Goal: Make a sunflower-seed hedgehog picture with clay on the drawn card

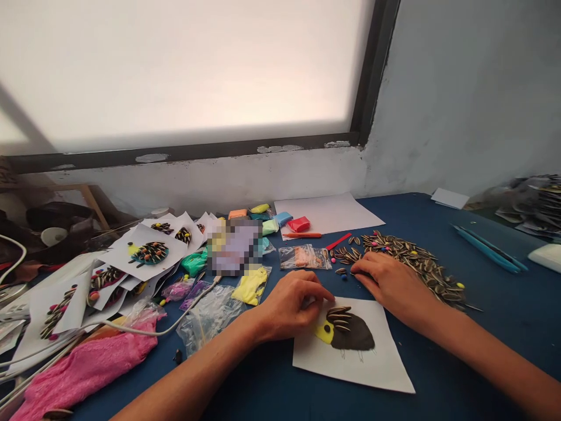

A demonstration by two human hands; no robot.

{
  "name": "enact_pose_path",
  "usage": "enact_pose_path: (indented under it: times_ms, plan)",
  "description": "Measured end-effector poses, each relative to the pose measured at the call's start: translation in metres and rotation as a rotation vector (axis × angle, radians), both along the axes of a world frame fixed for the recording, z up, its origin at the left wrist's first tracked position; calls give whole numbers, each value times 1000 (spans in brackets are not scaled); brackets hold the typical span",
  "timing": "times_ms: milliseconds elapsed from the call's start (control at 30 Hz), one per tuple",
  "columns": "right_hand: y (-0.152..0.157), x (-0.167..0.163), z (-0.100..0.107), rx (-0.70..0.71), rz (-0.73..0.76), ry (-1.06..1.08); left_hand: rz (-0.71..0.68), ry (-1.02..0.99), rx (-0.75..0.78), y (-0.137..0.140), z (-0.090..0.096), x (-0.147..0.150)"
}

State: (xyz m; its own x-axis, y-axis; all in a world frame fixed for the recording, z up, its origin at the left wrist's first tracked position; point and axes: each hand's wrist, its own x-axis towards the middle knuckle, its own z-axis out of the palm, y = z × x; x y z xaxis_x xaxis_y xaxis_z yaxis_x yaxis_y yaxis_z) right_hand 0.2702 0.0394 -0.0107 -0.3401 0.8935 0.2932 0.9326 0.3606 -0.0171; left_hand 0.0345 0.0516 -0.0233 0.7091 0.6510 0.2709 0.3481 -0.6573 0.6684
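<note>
A white sheet of paper (350, 371) lies before me with a clay hedgehog on it: a black body (357, 334), a yellow face (323, 333) and a black eye. Several striped sunflower seeds (339, 316) stick up from the front of the body. My left hand (298, 304) rests at the sheet's upper left edge, fingers loosely bent and apart, index finger stretched toward the seeds. Beyond the sheet, my right hand (381, 278) is at the near side of a sunflower seed pile (414, 260). Its thumb and index finger pinch at a seed, largely hidden by the fingertips.
Finished hedgehog sheets (149, 254) are stacked at left beside a pink cloth (96, 368) and a white cable (169, 332). Clay packs, including a red one (298, 224), lie toward the window. Blue tweezers (488, 248) are at right. Small coloured balls lie among the seeds.
</note>
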Motion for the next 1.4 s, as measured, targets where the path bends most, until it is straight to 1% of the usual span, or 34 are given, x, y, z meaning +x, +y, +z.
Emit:
enact_pose_path:
  times_ms: [100, 200, 300, 500, 633, 833, 1000, 1167, 1267, 1400]
  plan:
    - [-1, -2, 2, -7, -5, -3, 0, 1, -3, 0, 1, 0]
    - [2, -8, 6, -32, 21, -10, 0, -12, 4, 0, 0, 0]
    - [9, -16, 7, -92, 34, -43, 0, -26, 10, 0, 0, 0]
    - [22, -26, 10, -225, -25, -117, -18, -25, 3, 1, 0, 0]
    - [19, -28, 13, -219, -30, -110, -19, -31, 17, 1, -1, 0]
    - [0, -18, 22, -120, -48, 31, -16, -19, 21, 1, 0, -1]
    - [-28, -3, 29, -138, -38, 203, -8, -15, -1, 1, -1, 0]
    - [-50, -1, 26, -94, -14, 513, -15, 0, -19, 0, -1, 0]
    - [-57, -5, 24, -78, 17, 551, -13, 3, -14, 0, 0, 0]
    - [-65, -13, 23, -97, 78, 523, -11, 7, -6, 1, -1, -1]
